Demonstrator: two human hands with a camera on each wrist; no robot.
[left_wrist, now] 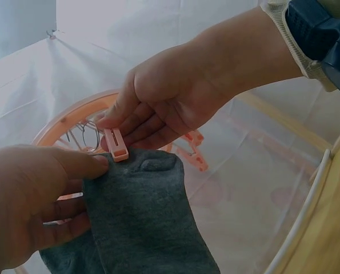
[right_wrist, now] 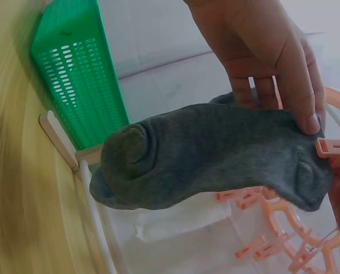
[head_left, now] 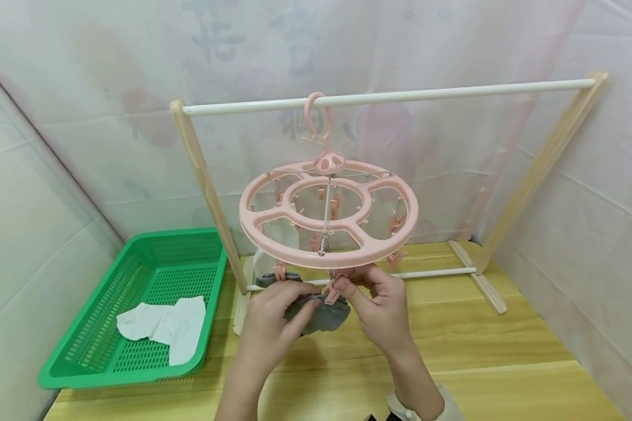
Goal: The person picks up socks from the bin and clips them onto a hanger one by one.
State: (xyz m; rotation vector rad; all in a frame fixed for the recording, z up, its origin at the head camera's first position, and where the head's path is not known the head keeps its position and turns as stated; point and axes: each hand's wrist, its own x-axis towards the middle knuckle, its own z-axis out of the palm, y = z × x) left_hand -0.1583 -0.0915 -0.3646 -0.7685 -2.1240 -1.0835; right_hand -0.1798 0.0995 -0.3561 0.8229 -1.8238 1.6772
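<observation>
A grey sock [head_left: 323, 316] hangs below the front rim of a round pink clip hanger [head_left: 329, 257]. My left hand [head_left: 274, 316] pinches the sock near its cuff, between thumb and fingers. At that same cuff is a pink clip [left_wrist: 116, 145], whose upper end my right hand [head_left: 379, 310] grips with thumb and fingers. The clip's tip overlaps the cuff edge; whether it bites fully cannot be told. Seen from the right wrist, the sock [right_wrist: 215, 154] stretches out with its toe away from the hands. Another bit of grey cloth [head_left: 265, 279] shows by a clip left of my left hand.
The hanger hooks over the white bar [head_left: 453, 93] of a wooden-legged rack. Several pink clips [head_left: 395, 222] dangle from it, and white cloth [head_left: 274, 251] hangs behind. To the left, a green basket [head_left: 218, 292] holds white socks [head_left: 163, 324]. Fabric walls enclose the wooden table [head_left: 484, 362].
</observation>
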